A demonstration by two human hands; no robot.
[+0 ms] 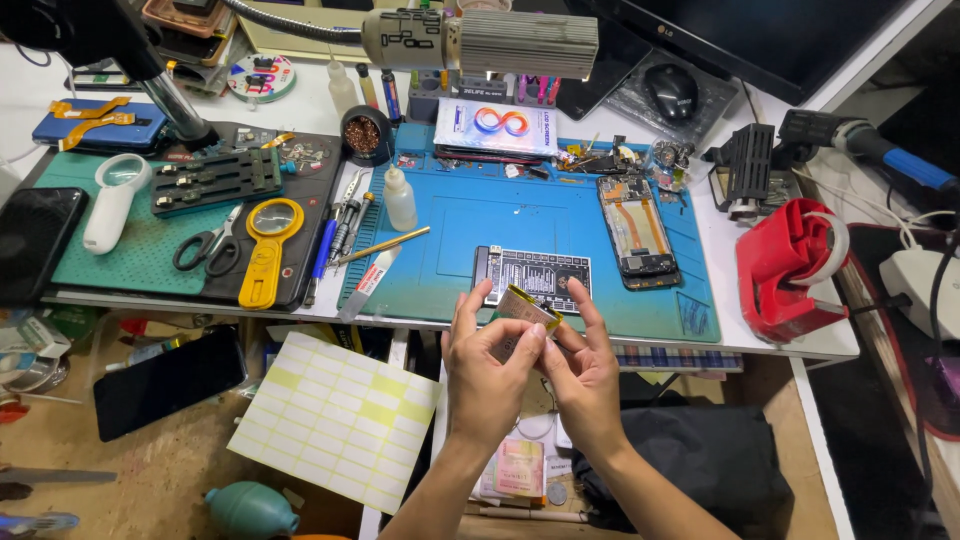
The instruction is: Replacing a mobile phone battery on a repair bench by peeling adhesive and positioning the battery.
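Note:
Both hands meet just in front of the desk edge, holding one small flat part with a yellow-gold film (527, 304). My left hand (487, 372) pinches its left side with thumb and fingers. My right hand (583, 372) grips the right side, fingers curled behind it. Beyond the hands, on the blue work mat (470, 225), lie a black slotted holder plate (535, 274) and an opened phone (635, 230) with its insides showing.
A yellow magnifier (268, 247), scissors (208, 247), tweezers and a small bottle (400, 198) lie left of the mat. A red tape dispenser (790, 262) and a soldering iron (880, 150) stand right. A lamp head (480, 42) hangs above. A label sheet (335, 415) lies below.

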